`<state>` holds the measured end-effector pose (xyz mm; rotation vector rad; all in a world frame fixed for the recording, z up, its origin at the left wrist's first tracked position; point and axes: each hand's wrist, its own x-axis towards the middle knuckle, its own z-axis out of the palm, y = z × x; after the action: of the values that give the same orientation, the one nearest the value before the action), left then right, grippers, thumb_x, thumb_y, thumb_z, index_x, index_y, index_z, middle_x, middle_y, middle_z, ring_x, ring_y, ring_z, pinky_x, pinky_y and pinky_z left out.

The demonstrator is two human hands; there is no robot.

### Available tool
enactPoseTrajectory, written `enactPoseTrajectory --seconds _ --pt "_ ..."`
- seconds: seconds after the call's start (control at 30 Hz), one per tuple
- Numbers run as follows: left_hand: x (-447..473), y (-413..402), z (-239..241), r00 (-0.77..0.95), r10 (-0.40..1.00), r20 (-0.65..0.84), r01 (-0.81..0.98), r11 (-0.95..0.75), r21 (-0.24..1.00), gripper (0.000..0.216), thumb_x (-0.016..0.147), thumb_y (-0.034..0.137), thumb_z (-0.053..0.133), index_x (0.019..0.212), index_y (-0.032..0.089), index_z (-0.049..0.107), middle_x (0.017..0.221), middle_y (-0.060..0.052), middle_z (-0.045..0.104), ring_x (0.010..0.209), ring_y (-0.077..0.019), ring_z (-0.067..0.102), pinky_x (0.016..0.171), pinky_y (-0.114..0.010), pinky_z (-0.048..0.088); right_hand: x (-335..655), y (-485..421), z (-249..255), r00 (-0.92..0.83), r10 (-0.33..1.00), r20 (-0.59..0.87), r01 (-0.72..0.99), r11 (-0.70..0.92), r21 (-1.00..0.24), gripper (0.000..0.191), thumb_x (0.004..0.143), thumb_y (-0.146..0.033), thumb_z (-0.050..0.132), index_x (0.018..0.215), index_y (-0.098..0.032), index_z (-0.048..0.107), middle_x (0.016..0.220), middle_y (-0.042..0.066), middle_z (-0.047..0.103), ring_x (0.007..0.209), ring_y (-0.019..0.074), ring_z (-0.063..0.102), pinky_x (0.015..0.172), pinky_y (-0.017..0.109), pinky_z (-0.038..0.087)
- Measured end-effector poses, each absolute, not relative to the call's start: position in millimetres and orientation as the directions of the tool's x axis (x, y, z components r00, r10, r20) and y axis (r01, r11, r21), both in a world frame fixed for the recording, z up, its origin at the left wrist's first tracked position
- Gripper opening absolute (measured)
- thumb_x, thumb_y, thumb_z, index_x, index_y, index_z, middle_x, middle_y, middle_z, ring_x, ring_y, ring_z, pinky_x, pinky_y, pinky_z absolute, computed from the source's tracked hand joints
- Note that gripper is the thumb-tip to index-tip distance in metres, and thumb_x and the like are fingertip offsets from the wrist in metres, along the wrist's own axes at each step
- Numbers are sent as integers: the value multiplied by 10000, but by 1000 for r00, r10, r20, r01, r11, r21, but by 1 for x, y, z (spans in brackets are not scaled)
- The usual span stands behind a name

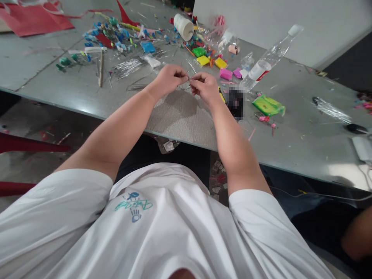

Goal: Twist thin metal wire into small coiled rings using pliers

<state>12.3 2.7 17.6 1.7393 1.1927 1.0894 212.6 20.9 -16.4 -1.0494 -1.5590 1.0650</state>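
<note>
Far left, at the back of the table (58, 83): a red paper sheet (35, 19), lying flat. Next to the right, a scatter of blue and green bits (110, 35). Nearer the front edge, a wooden stick (100, 71) pointing away from the body, just beside a bundle of thin wires (126, 68).

Then the left hand (167, 79), raised just above a grey mat (180, 116), fingers (181, 78) curled in and drawn narrow. Thumb and forefinger tips pinched on a thin silvery piece (188, 78), too small to tell more about. Held in the air between both hands, over the far edge of the mat, near the middle of the table's width.

Right after it, the right hand (206, 88), knuckles up, fingers bent and likewise closed tight on the other end of the same piece. Fingertips of the two hands nearly touching.

Behind the hands, a white cup (184, 27) tipped on its side, and green, yellow and pink blocks (221, 63) in a loose row. Further right, a clear plastic bottle (269, 58) lying slantwise with its cap toward the wall. Then a green packet (269, 105), flat on the table and well apart from the hands.
</note>
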Motion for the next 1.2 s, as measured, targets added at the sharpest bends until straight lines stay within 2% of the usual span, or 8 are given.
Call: enactPoseTrajectory --seconds 0.2,0.37,0.5,0.6,0.7,0.77,0.93,1.2 --pt "8 12 7 257 936 242 280 -311 908 193 1015 146 832 852 248 821 642 15 636 702 -166 503 712 -337 380 214 23 -17 -160 969 190 133 212 -968 329 1001 -364 892 844 -268 619 672 -74 602 594 98 595 552 225 543" --pt "5 20 3 348 896 275 389 -405 827 200 995 245 763 798 279 773 679 -22 657 674 -196 564 681 -358 428 216 28 -23 -190 944 269 211 307 -928 473 1029 -584 870 860 -261 568 650 -98 559 593 67 559 602 229 535" --pt "5 11 13 380 897 225 542 -413 731 207 1042 310 646 876 253 756 762 -40 689 731 -200 608 717 -346 443 222 30 -25 -202 916 346 260 391 -883 491 985 -637 895 852 -275 590 660 -73 579 609 128 610 633 298 599" --pt "9 1 21 369 902 223 586 -412 698 220 1051 286 615 889 212 744 759 -36 656 730 -183 582 737 -340 419 226 27 -22 -245 876 415 376 480 -792 411 1017 -574 872 871 -289 614 715 -34 614 712 191 685 781 375 673" --pt "11 -6 26 394 901 184 566 -395 724 226 1061 261 581 896 198 722 741 -22 611 694 -165 535 733 -333 402 228 24 -19 -284 816 504 502 574 -647 338 1037 -493 856 892 -292 626 857 22 689 941 259 753 1016 460 682" --pt "12 -7 27 398 901 174 536 -383 752 212 1058 249 569 914 205 718 735 -14 599 679 -164 517 729 -335 397 227 23 -18 -296 795 530 538 597 -595 301 1050 -471 838 912 -288 643 941 44 728 1011 278 763 1094 496 664" --pt "13 -3 24 358 913 197 471 -359 806 141 986 197 642 859 244 681 706 6 586 684 -177 511 734 -349 394 224 23 -19 -270 812 517 526 574 -627 265 1094 -522 779 1001 -290 692 966 41 760 955 263 770 1053 486 676" --pt "15 -1 22 261 940 221 470 -324 821 173 883 196 736 735 259 672 684 -3 633 706 -199 585 726 -358 429 224 24 -17 -301 804 513 575 582 -575 261 1084 -561 781 1037 -308 737 1113 90 787 1151 333 762 1127 549 662"
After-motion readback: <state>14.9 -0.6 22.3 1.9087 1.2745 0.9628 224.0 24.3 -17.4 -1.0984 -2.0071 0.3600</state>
